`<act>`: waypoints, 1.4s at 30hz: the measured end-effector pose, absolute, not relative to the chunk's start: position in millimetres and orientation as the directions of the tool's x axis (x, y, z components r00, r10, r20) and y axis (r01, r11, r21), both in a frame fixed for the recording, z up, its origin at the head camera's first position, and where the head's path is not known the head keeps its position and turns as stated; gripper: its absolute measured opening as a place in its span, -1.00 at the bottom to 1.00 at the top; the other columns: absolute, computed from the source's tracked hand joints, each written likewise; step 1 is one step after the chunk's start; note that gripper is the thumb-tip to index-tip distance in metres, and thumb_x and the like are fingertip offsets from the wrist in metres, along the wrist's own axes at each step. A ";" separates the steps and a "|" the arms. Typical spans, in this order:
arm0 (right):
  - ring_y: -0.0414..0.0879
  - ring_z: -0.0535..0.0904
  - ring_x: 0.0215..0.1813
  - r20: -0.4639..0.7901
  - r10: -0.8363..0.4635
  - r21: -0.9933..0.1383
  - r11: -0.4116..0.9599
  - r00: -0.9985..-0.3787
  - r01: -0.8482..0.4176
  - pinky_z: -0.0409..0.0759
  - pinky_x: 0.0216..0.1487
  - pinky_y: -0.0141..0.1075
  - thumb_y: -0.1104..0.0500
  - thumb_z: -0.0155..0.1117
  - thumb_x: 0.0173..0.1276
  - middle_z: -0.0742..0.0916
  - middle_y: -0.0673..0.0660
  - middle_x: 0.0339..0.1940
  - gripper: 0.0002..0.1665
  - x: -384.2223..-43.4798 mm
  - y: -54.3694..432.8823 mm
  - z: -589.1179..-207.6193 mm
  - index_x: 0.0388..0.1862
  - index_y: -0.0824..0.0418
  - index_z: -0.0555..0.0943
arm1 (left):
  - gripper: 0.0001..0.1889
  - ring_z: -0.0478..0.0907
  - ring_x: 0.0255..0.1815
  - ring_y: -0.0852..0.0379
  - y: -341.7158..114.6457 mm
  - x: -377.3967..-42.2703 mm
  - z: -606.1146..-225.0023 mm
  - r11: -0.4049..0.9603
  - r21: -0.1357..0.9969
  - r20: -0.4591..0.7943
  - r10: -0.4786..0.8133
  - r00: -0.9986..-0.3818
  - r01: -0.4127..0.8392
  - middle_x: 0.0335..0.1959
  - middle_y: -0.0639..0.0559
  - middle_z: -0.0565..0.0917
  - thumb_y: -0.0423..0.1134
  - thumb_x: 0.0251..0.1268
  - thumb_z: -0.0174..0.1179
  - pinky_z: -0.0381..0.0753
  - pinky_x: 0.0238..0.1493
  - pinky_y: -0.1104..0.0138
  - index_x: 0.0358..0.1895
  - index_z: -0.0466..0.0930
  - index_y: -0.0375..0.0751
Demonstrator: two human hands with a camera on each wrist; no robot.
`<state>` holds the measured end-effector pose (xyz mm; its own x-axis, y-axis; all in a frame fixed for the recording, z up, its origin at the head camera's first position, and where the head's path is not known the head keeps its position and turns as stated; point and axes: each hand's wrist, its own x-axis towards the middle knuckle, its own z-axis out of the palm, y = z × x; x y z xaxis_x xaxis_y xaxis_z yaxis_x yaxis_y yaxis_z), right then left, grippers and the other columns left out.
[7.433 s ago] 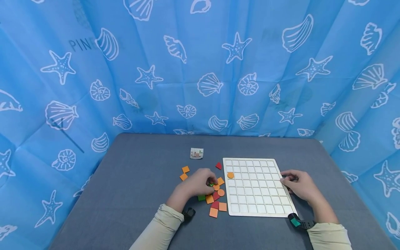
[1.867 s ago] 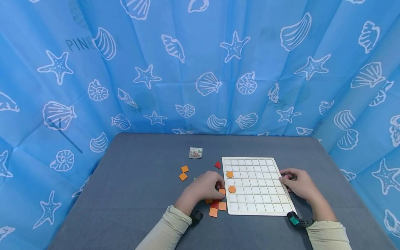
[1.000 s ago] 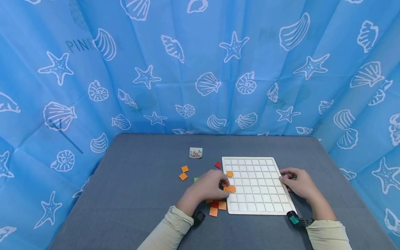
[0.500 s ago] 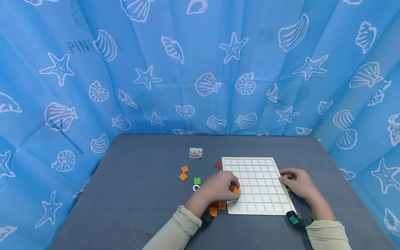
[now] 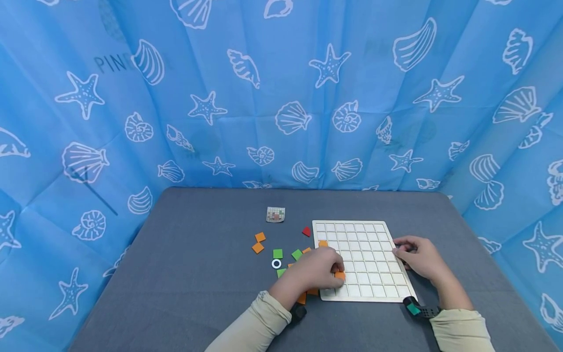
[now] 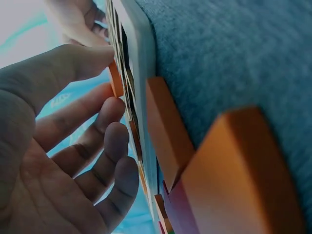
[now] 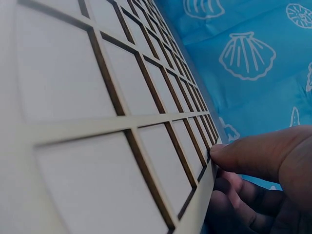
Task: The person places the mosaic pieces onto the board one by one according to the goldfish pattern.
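Note:
My left hand (image 5: 314, 269) is over the lower left of the white grid board (image 5: 374, 259). Between thumb and fingertips it pinches a round orange tile (image 6: 115, 79), close over the board's cells. One more orange tile (image 5: 323, 244) lies in the board's left column, and the hand covers the cells below it. At the board's right edge, my right hand (image 5: 418, 256) grips the rim. In the right wrist view the thumb (image 7: 243, 156) lies on top of the rim, with the other fingers curled under it.
Left of the board lie loose green tiles (image 5: 277, 253), orange tiles (image 5: 260, 237) and a white ring (image 5: 276, 264), some partly behind the left forearm. A red piece (image 5: 306, 231) and a small printed card (image 5: 275, 214) are farther back. A blue shell-patterned curtain (image 5: 281, 98) hangs behind the table.
My left hand took a round orange tile from beside the board and carried it right, over the lower left cells. Another orange disc was laid on the board earlier. The right hand stays put.

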<state>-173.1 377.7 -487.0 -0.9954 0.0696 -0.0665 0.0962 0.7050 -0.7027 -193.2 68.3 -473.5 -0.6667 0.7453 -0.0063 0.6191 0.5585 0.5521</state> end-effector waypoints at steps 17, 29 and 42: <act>-0.11 0.55 -0.36 -0.075 0.071 -0.702 0.704 -0.995 0.104 0.66 -0.40 -0.27 0.25 0.25 0.56 0.64 0.20 -0.24 -0.55 -173.1 377.6 -487.5 0.28 0.52 0.56 | -0.96 0.41 -0.42 0.32 74.5 -194.3 -476.1 0.596 0.517 -0.056 0.740 -0.671 0.614 -0.44 0.26 0.57 -0.23 0.27 0.45 0.42 -0.37 0.50 -0.26 0.79 -0.03; -0.13 0.55 -0.37 -0.069 0.068 -0.707 0.700 -0.995 0.096 0.66 -0.40 -0.27 0.26 0.25 0.55 0.64 0.19 -0.24 -0.56 -173.9 376.9 -487.2 0.27 0.53 0.56 | -0.95 0.36 -0.46 0.30 72.8 -193.6 -475.0 0.602 0.531 -0.057 0.727 -0.684 0.596 -0.50 0.23 0.50 -0.23 0.27 0.46 0.33 -0.42 0.47 -0.32 0.76 -0.02; -0.12 0.55 -0.37 -0.063 0.054 -0.712 0.697 -0.997 0.083 0.67 -0.40 -0.26 0.26 0.25 0.55 0.64 0.20 -0.25 -0.55 -173.5 378.5 -486.4 0.28 0.54 0.56 | -0.93 0.34 -0.44 0.29 71.5 -191.9 -474.0 0.614 0.508 -0.055 0.723 -0.689 0.604 -0.49 0.23 0.47 -0.24 0.23 0.48 0.33 -0.39 0.47 -0.30 0.76 -0.03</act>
